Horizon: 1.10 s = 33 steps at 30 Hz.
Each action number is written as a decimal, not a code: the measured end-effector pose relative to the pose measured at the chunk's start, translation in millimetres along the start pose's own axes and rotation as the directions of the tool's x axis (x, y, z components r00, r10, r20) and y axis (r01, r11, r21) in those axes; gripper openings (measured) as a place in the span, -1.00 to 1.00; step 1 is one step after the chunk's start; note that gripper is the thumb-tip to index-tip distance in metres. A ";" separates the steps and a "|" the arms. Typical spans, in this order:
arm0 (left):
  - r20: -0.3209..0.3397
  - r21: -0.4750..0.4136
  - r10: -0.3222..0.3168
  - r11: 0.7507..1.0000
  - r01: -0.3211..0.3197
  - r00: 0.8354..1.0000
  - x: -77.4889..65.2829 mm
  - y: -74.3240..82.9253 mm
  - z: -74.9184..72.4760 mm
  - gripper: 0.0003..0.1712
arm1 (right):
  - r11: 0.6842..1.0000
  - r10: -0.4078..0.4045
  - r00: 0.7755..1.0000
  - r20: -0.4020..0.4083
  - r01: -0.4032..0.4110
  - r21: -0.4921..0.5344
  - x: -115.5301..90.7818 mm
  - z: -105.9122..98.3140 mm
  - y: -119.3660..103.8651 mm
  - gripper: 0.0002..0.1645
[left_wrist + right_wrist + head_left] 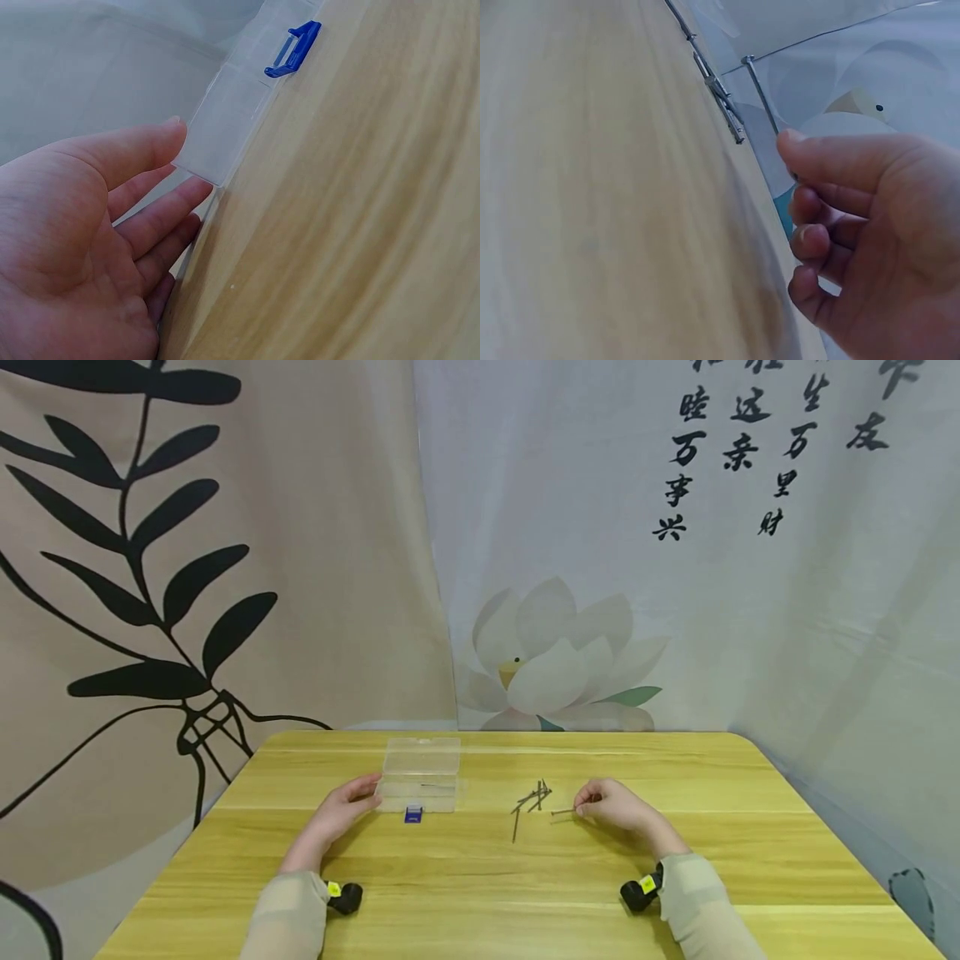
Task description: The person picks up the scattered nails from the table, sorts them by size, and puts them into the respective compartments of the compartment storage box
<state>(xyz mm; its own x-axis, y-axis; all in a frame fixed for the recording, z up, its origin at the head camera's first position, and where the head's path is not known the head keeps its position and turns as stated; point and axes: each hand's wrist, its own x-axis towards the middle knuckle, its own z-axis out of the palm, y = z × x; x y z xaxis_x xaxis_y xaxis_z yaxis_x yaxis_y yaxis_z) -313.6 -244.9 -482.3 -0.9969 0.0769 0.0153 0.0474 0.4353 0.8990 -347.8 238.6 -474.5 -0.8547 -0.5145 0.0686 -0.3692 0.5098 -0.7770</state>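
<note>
A clear plastic box (417,797) with a blue latch (413,814) stands on the table, its lid (423,755) raised at the back. My left hand (347,810) is at the box's left side, with thumb and fingertips right at its end wall in the left wrist view and the fingers fairly straight. Between thumb and index finger, my right hand (615,804) pinches a metal nail (760,91); the flat head points away from the hand. To its left lies a small heap of similar nails (538,794), several of them crossing one another.
The wooden table (465,893) ends at a fabric backdrop (345,568) printed with leaves, a lotus and writing. A black wrist camera (345,898) sits by the left sleeve, and another camera (640,893) by the right.
</note>
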 end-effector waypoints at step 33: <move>0.000 0.005 0.011 1.000 -0.011 1.000 -1.6 1.0 0.0 -0.40 | 0.994 -0.109 0.987 -0.115 0.108 -0.011 -1.9 -8.0 -42.6 -0.87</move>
<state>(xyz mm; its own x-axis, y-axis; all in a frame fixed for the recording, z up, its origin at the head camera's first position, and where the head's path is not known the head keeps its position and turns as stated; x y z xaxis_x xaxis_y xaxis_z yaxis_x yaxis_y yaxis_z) -311.9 -244.6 -481.4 -0.9963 0.0817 0.0256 0.0591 0.4390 0.8965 -333.4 223.3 -436.5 -0.8457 -0.4845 0.2238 -0.4634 0.4587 -0.7582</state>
